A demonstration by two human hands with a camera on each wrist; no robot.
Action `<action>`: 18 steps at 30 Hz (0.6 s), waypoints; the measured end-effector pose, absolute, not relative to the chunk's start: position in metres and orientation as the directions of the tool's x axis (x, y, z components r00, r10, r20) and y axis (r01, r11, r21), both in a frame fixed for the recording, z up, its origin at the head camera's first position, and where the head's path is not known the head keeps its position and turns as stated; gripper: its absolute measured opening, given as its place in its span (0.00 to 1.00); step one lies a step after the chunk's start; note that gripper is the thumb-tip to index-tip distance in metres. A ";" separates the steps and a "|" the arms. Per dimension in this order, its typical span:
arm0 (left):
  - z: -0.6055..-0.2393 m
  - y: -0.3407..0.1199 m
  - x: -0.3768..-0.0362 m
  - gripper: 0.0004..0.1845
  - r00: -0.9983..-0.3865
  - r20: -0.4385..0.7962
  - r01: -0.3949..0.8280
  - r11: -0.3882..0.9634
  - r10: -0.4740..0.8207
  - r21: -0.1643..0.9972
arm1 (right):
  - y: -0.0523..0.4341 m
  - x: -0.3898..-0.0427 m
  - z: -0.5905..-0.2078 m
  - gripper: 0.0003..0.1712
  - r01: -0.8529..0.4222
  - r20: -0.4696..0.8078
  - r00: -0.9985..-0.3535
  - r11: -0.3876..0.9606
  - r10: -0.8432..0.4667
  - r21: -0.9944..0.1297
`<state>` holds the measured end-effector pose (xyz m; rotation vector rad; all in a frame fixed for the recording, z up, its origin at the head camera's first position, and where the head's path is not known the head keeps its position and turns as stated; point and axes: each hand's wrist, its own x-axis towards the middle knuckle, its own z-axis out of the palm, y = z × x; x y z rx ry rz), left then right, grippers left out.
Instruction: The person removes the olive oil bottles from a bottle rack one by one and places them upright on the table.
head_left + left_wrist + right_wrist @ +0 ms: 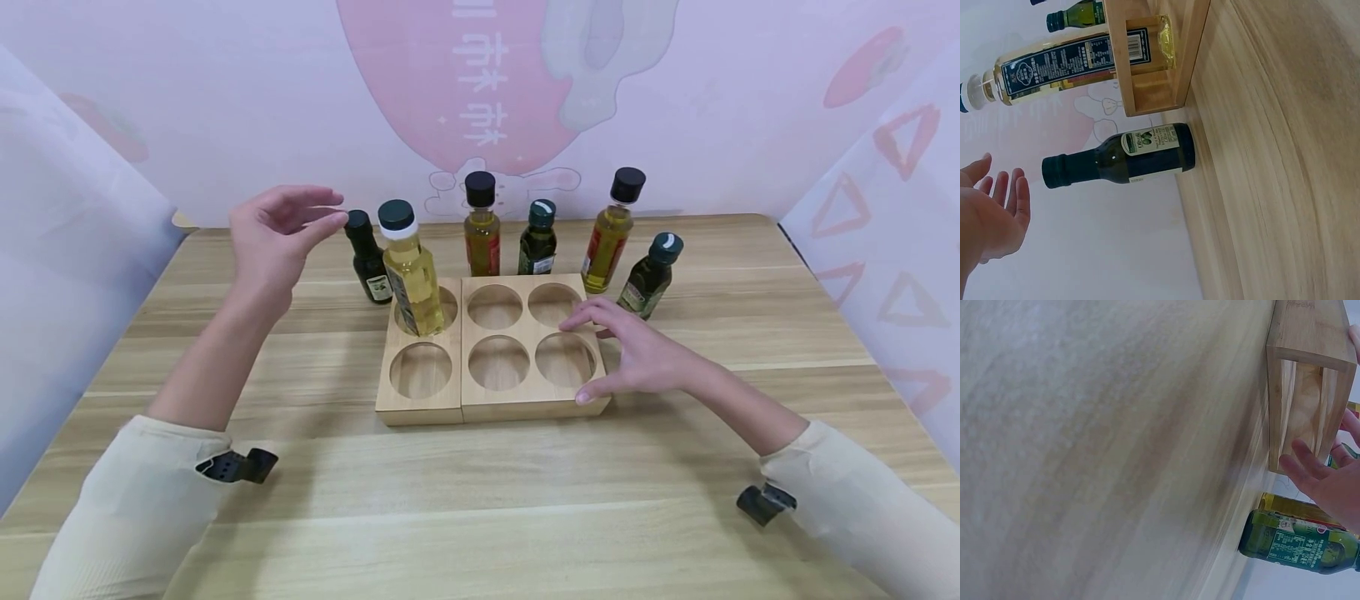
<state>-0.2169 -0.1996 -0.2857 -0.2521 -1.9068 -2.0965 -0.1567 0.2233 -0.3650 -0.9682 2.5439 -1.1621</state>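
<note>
Left hand (273,229) hovers above the table's far left, fingers loosely spread, holding nothing; it is just beside the small dark bottle (368,258) and near the pale yellow oil bottle (411,271). My right hand (637,354) lies flat, fingers relaxed, on the near right corner of the wooden rack (491,396), thumb against its near side.

Location: the pale yellow oil bottle stands in the rack's far left hole, leaning slightly; the other five holes are unoccupied. The dark bottle stands on the table (480,500), touching or just beside the rack's far left corner; I cannot tell which.

Handling, as I judge it: the yellow bottle looks full, so moderately heavy, rigid and breakable if glass. Its smooth wall may be slippery. I would grip the body around the label, or the neck under the cap.

Appearance: clear wall, pale golden liquid, dark label (1072,62), white collar, black cap. Four more bottles stand beyond the rack.
</note>
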 end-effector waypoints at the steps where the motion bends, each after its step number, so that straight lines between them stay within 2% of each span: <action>1: -0.285 -0.198 -0.216 0.13 -0.940 0.329 0.336 -0.086 -0.093 0.938 | 0.223 -0.157 -0.365 0.46 -0.487 0.100 -0.771 0.481 -0.629 -0.729; 11: -0.284 -0.185 -0.204 0.10 -0.928 0.370 0.362 -0.130 0.044 0.923 | 0.223 -0.156 -0.365 0.46 -0.498 0.110 -0.767 0.478 -0.632 -0.723; 18: -0.286 -0.176 -0.195 0.11 -0.931 0.353 0.348 -0.068 0.095 0.935 | 0.223 -0.156 -0.364 0.46 -0.489 0.103 -0.771 0.481 -0.629 -0.728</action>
